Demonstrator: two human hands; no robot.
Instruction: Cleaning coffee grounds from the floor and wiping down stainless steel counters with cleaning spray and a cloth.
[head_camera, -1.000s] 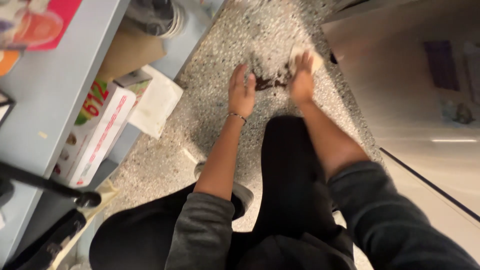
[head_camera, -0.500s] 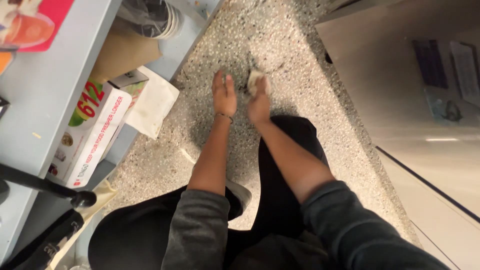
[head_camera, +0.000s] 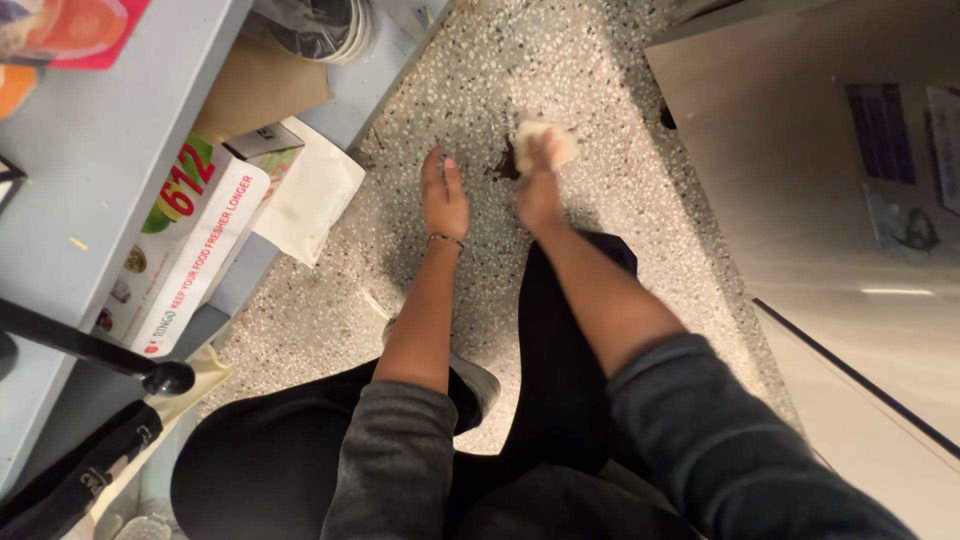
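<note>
Near the frame's upper centre, the right hand (head_camera: 540, 190) pinches a crumpled pale paper wad (head_camera: 545, 143) against a dark stain (head_camera: 505, 165) on the speckled terrazzo floor (head_camera: 600, 90); the left hand (head_camera: 443, 195) is spread flat, empty.

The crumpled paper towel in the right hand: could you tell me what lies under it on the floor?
The paper towel, pressed down by the right hand, sits on the speckled floor. A dark stain shows at its left edge. How far the stain runs beneath is hidden.
</note>
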